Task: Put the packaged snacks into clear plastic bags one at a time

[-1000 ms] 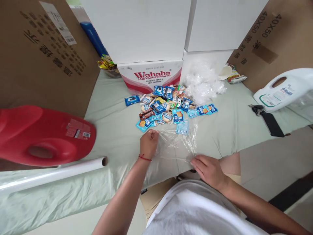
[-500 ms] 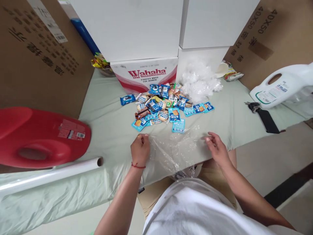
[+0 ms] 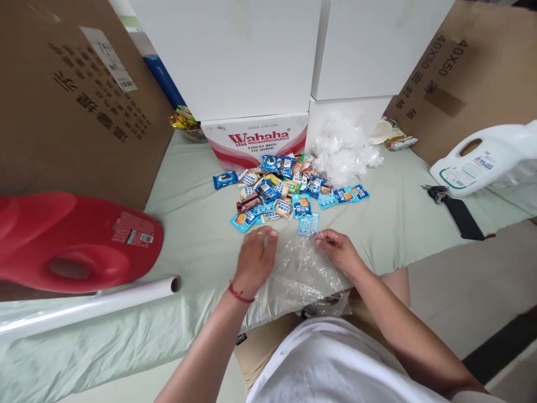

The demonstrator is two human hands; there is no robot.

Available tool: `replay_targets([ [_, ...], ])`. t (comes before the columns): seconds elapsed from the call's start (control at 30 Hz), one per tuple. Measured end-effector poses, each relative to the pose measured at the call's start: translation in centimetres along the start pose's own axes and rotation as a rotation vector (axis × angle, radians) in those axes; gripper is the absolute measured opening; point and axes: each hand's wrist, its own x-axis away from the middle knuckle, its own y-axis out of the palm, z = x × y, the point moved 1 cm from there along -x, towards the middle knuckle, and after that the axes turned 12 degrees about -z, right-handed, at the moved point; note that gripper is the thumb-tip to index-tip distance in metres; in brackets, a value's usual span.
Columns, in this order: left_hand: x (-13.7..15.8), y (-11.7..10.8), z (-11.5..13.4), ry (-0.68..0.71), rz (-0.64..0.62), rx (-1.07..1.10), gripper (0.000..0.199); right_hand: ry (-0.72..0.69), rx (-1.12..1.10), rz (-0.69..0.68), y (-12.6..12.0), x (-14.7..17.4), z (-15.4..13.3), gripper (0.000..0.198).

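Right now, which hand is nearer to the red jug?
The left hand. It rests on the clear plastic sheet, to the right of the red jug; the right hand is farther right, across the sheet.

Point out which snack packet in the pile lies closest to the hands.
The pale blue snack packet at the pile's near edge, just beyond the right hand fingertips and touching the clear plastic sheet; the other packets lie farther back.

A thin red string bracelet (image 3: 239, 293) circles the left wrist at lower centre; a white shirt (image 3: 335, 364) fills the bottom edge, forearms bare.
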Motion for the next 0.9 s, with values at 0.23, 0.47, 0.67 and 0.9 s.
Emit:
replay_targets([
  [0.23, -4.6, 4.1, 0.3, -0.068, -0.422, 0.506, 0.081, -0.127, -0.058, -0.226, -1.7, 1.3, -2.5, 0.032],
  [0.47, -3.3, 3.5, 1.0, -0.026, -0.605, 0.610, 0.043, -0.001, -0.185, -0.176, -3.0, 1.4, -1.8, 0.039],
  [0.67, -1.0, 1.7, -0.8, -0.126, -0.250, 0.653, 0.043, 0.150, -0.038, -0.027, -3.0, 1.0, -0.1, 0.047],
  [0.9, -0.7, -0.2, -4.9, -0.322, -0.119, 0.541, 0.036, 0.091, 0.289, -0.009, -4.5, -0.6, 1.4, 0.041],
])
